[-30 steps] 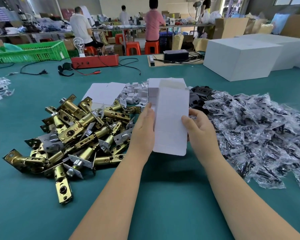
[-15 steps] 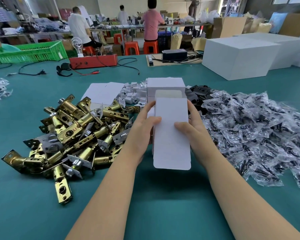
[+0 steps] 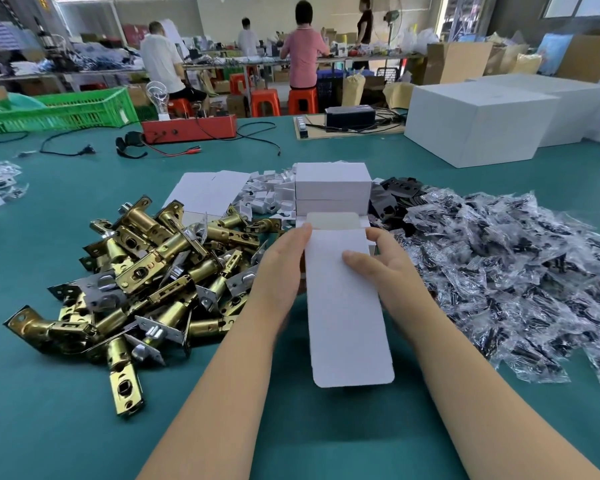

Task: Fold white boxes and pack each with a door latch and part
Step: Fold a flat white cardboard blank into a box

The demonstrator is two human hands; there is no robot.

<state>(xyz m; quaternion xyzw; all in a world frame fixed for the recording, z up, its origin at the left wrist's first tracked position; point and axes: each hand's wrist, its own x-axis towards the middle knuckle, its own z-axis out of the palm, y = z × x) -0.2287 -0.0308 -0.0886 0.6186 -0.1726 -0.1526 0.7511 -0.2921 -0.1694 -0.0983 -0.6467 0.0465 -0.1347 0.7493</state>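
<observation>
White flat cardboard box blank (image 3: 347,306), pinched between left hand (image 3: 281,271) and right hand (image 3: 388,268), may crease crookedly under uneven squeezing.

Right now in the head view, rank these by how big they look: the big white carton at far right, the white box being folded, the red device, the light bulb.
1. Big white carton, though it sits far back.
2. White box held in the left hand and right hand; nearness inflates it, so this ranking is unsure.
3. Red device.
4. Light bulb.

Matt card box (image 3: 347,306); glossy brass latches (image 3: 146,271) (steel plates).
</observation>
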